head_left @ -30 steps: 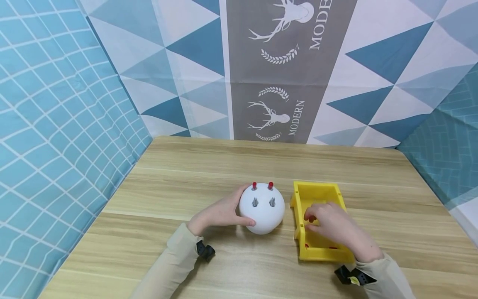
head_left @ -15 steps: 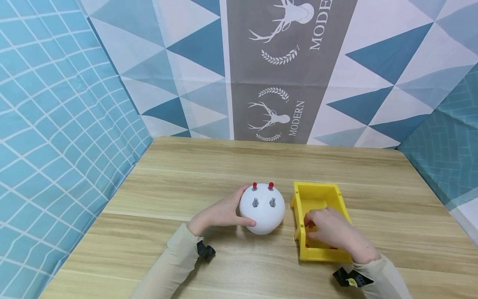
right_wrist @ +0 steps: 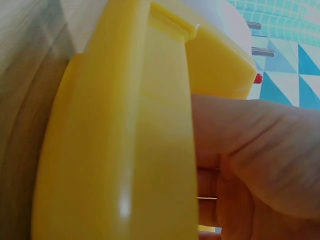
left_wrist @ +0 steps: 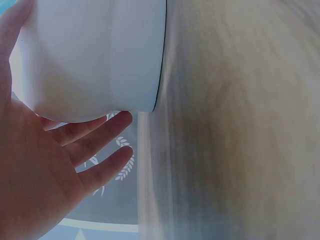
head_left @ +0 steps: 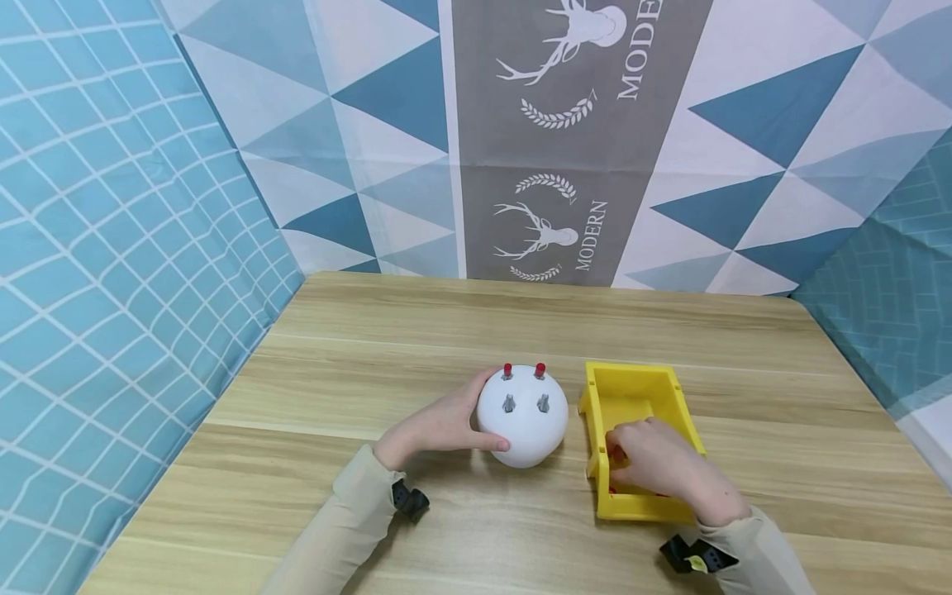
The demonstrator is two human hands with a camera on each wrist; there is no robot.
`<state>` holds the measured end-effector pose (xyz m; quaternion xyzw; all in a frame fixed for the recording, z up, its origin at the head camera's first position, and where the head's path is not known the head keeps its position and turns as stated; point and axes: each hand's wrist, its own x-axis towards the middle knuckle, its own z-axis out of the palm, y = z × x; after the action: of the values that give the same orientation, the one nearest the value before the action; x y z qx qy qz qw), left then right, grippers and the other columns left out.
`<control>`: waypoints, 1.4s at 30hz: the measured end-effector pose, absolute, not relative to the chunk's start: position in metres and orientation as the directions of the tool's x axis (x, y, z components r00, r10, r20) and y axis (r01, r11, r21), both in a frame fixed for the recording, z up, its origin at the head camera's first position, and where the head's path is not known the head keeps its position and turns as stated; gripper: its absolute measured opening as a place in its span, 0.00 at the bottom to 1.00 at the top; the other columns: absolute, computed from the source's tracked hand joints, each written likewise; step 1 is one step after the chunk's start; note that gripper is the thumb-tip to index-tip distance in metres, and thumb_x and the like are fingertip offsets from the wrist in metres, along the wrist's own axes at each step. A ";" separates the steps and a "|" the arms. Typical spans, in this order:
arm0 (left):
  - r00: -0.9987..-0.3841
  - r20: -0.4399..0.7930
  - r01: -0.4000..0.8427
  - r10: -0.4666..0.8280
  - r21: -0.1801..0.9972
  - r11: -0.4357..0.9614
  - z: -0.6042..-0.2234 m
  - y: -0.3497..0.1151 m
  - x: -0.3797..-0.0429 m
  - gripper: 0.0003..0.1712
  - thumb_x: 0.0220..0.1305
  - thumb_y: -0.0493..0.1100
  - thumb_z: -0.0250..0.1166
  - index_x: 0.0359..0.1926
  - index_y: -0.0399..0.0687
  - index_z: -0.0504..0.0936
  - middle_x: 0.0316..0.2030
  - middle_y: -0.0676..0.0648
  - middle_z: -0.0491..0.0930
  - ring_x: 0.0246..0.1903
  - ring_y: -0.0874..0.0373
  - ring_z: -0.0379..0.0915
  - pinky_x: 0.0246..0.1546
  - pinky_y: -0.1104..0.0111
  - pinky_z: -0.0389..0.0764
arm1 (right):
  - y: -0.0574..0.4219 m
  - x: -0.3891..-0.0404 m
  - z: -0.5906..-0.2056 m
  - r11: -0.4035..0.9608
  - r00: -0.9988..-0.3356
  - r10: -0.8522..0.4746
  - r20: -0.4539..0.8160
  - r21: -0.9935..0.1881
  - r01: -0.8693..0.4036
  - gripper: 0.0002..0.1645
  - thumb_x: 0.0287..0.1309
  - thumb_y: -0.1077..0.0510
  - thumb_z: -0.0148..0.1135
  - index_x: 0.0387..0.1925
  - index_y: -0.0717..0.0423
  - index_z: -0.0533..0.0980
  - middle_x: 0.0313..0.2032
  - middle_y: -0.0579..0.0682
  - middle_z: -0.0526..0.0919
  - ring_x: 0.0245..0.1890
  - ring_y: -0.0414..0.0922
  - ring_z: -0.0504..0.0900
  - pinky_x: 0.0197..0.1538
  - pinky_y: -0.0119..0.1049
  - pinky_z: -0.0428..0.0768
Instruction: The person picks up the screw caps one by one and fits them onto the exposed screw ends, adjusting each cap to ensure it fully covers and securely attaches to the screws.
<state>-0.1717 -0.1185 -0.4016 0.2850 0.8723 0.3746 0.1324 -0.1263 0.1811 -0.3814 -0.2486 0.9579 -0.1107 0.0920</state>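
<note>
The word "MODERN" stands sideways in white capitals at two o'clock, printed on the grey panel of the backdrop. Higher, towards one o'clock, the same panel carries larger lettering, "MODE", cut off by the top edge. Each has a white deer-head emblem at about nine o'clock.
</note>
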 end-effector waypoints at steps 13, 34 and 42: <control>-0.793 -0.001 0.412 0.609 0.735 0.539 -0.402 -0.119 -0.172 0.60 0.41 0.66 0.69 0.69 0.60 0.44 0.64 0.52 0.58 0.60 0.58 0.59 0.59 0.56 0.63 | 0.178 -0.126 -0.384 0.880 -0.875 -0.452 -0.171 -0.244 -0.407 0.11 0.40 0.54 0.70 0.20 0.46 0.73 0.16 0.38 0.67 0.20 0.38 0.64 0.28 0.33 0.63; -0.795 -0.002 0.408 0.607 0.738 0.537 -0.403 -0.119 -0.173 0.60 0.41 0.67 0.69 0.69 0.59 0.45 0.64 0.52 0.58 0.60 0.58 0.59 0.59 0.56 0.63 | 0.176 -0.122 -0.384 0.858 -0.851 -0.486 -0.200 -0.297 -0.420 0.13 0.42 0.55 0.68 0.17 0.46 0.70 0.14 0.38 0.67 0.17 0.36 0.64 0.23 0.28 0.62; -0.792 0.002 0.412 0.610 0.739 0.533 -0.403 -0.118 -0.173 0.60 0.41 0.67 0.68 0.69 0.59 0.44 0.64 0.51 0.58 0.60 0.56 0.59 0.59 0.55 0.63 | 0.175 -0.122 -0.385 0.859 -0.848 -0.479 -0.226 -0.320 -0.400 0.14 0.45 0.56 0.67 0.15 0.45 0.69 0.13 0.38 0.65 0.16 0.35 0.63 0.21 0.27 0.60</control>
<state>-0.1727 -0.1185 -0.4026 0.2953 0.8658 0.3827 0.1296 -0.1221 0.1747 -0.3847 -0.2307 0.9523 -0.1314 0.1505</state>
